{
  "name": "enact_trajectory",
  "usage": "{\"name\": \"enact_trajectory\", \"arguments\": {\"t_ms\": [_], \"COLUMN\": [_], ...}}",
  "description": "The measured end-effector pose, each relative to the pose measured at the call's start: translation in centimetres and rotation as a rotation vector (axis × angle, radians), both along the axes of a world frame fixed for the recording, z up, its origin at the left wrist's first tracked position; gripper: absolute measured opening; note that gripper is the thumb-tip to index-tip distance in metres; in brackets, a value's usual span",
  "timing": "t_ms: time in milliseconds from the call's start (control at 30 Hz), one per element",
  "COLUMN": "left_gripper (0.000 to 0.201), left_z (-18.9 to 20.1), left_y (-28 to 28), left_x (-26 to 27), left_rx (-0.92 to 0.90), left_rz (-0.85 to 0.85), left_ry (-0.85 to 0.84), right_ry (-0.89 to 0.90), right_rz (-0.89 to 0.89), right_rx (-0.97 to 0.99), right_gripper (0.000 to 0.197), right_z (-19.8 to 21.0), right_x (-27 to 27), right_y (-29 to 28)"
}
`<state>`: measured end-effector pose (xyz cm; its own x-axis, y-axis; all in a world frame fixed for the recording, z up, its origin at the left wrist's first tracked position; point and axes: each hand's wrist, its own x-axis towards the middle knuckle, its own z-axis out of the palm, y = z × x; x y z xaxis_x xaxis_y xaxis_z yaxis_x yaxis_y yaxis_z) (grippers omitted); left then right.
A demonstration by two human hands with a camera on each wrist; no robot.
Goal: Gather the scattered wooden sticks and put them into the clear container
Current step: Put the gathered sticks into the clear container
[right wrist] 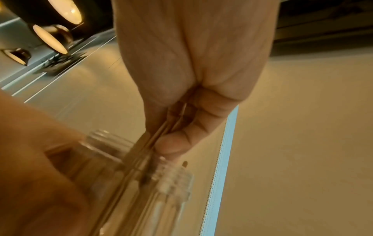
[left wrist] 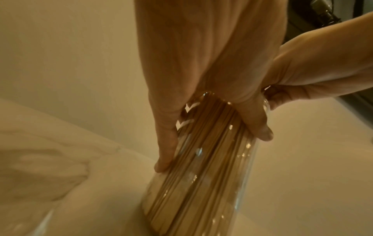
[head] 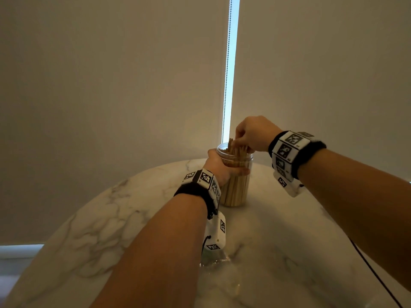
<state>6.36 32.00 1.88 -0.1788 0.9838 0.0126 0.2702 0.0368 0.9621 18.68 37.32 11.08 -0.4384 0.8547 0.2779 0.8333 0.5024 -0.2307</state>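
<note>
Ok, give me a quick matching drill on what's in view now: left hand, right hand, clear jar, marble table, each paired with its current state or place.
Things:
1. left hand
2. right hand
3. clear jar
4. marble table

States:
A. stands upright, packed with wooden sticks
B. wraps around the jar's upper part
C. pinches a few sticks at the jar's mouth
D. carries the jar

Pairs: 1-B, 2-C, 3-A, 4-D
</note>
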Motion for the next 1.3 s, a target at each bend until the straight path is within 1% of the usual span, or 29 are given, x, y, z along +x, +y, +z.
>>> {"name": "enact_trajectory", "arguments": {"t_ms": [33,67,133,167,200,300,333,367,400,467,500,567,633,667,700,733,800,833,867,933,1033,1100,1133,1167,1233,1300], "left_gripper": [0.1,0.1,0.101,0.102,0.103,0.103,0.103,0.102,0.102,0.102,0.101,0.101,0.102,0.102,0.102,0.102,0.101,0.101,0.102,0.104,0.105,0.106,0.106,0.105,0.105,0.106], "left_z": [0.0,-0.1,-0.1,-0.1,-0.2,-0.1,-0.1,-0.1,-0.1,-0.2,-0.2,-0.3,-0.3,-0.3,-0.3,-0.4,-0.4,-0.4,-0.5,-0.6,-0.7,-0.6,-0.6,-0.6,-0.7,-0.9], "left_y": [0.0,0.0,0.0,0.0,0.0,0.2,0.1,0.1,0.1,0.1,0.1,0.2,0.1,0.1,0.1,0.1,0.1,0.2,0.2,0.2,0.3,0.4,0.4,0.5,0.6,0.8], "left_x": [0.0,0.0,-0.1,-0.1,-0.2,-0.2,-0.2,-0.2,-0.1,-0.2,-0.2,-0.2,-0.2,-0.2,-0.2,-0.2,-0.2,-0.3,-0.2,-0.2,-0.2,-0.2,-0.2,-0.2,-0.2,-0.2], "left_rx": [0.0,-0.001,-0.001,-0.002,-0.003,-0.007,-0.008,-0.009,-0.011,-0.012,-0.013,-0.015,-0.018,-0.019,-0.021,-0.023,-0.018,-0.013,-0.01,-0.009,-0.008,-0.013,-0.015,-0.016,-0.013,-0.006], "left_rz": [0.001,0.002,0.001,0.001,0.001,0.002,0.002,0.002,0.004,0.007,0.005,0.001,0.002,0.002,0.001,0.0,-0.002,-0.001,-0.001,0.001,0.011,0.011,0.011,0.01,0.009,0.015], "left_ry": [0.007,0.016,0.041,0.056,0.067,0.076,0.077,0.08,0.08,0.075,0.073,0.075,0.073,0.068,0.063,0.061,0.065,0.067,0.069,0.065,0.056,0.061,0.062,0.062,0.064,0.08], "right_ry": [-0.047,-0.051,0.036,0.063,0.068,0.002,-0.017,-0.015,0.026,0.17,0.214,0.209,0.104,0.046,0.007,-0.001,0.072,0.119,0.139,0.103,0.049,-0.006,-0.021,-0.016,0.074,0.156], "right_rz": [-0.003,-0.011,-0.001,0.015,0.019,-0.012,-0.01,-0.005,-0.002,0.009,0.009,-0.008,0.001,0.006,0.005,0.002,0.032,0.067,0.096,0.114,0.087,0.083,0.089,0.089,0.065,0.044], "right_rx": [-0.011,-0.076,-0.313,-0.376,-0.358,-0.072,-0.024,-0.037,-0.11,-0.287,-0.293,-0.162,-0.028,-0.02,-0.058,-0.14,-0.352,-0.424,-0.444,-0.376,-0.208,-0.143,-0.127,-0.113,-0.064,0.017], "right_gripper": [0.024,0.023,0.012,0.015,0.017,0.007,0.01,0.012,0.012,0.008,0.01,0.008,0.004,0.007,0.01,0.012,0.01,0.01,0.013,0.015,0.011,0.008,0.01,0.015,0.026,0.029], "right_z": [0.2,0.6,1.5,1.6,1.4,0.1,-0.2,-0.3,-0.1,0.3,0.2,-0.4,-1.2,-1.3,-1.2,-0.7,0.2,0.5,0.8,0.7,0.0,-0.5,-0.7,-0.8,-0.9,-1.2], "right_x": [-0.2,-0.2,0.2,0.4,0.6,0.3,0.2,0.2,0.4,0.9,1.1,1.1,0.7,0.6,0.6,0.8,1.4,1.6,1.8,2.0,1.5,1.0,0.7,0.5,0.3,0.1], "right_y": [-0.1,-0.2,-0.1,0.0,0.2,0.1,0.1,0.2,0.3,0.4,0.4,0.4,0.1,0.1,0.0,-0.1,-0.1,-0.3,-0.4,-0.4,-0.2,-0.2,-0.2,-0.1,0.0,0.3]}}
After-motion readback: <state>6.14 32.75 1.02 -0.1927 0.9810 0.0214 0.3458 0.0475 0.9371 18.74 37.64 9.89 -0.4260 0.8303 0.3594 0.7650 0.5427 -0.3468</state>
